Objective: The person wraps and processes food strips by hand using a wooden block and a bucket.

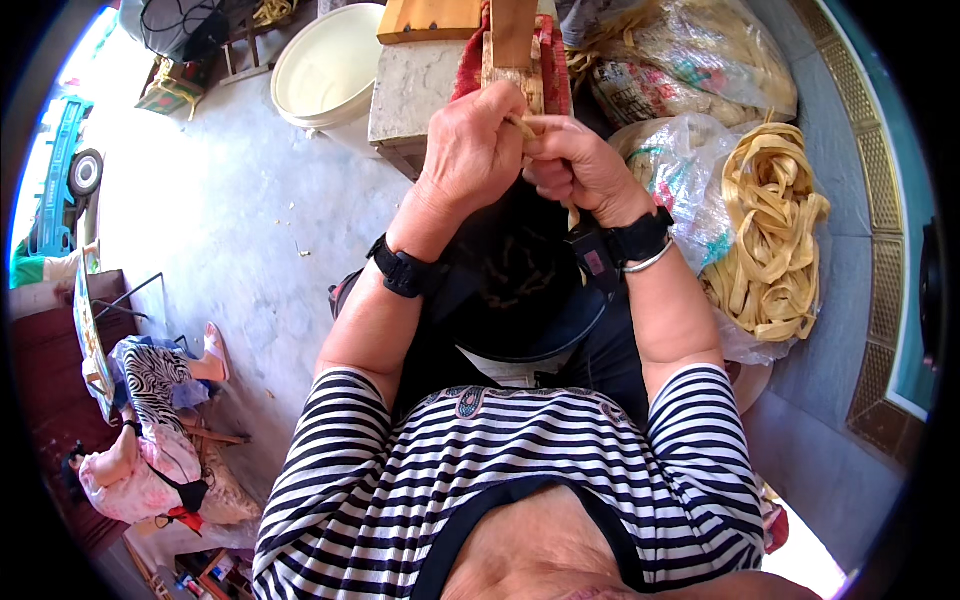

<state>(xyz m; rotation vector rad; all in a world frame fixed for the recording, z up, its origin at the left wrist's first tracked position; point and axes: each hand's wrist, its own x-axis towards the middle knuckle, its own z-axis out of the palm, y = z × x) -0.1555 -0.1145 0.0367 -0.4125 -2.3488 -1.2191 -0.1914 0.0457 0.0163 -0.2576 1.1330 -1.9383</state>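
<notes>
A short piece of twisted pale plant-fibre strand (520, 126) runs between my two hands, which meet in front of a wooden block. My left hand (477, 146) pinches one part of it between thumb and fingers. Close beside it, my right hand (574, 161) grips the strand with curled fingers, and a pale end hangs below that hand. Just beyond the hands, the upright wooden board (514, 34) stands over a worn block with red cloth (555, 67) around it. Below my forearms sits a dark round basin (517, 285); its contents are too dark to name.
A cream plastic bucket (326, 64) stands left of a stone-topped block (416, 90). Coiled flat fibre strips (776, 232) lie on plastic at the right, near stuffed plastic sacks (697, 67). Another person (142, 465) sits at the lower left beside a small table (91, 337).
</notes>
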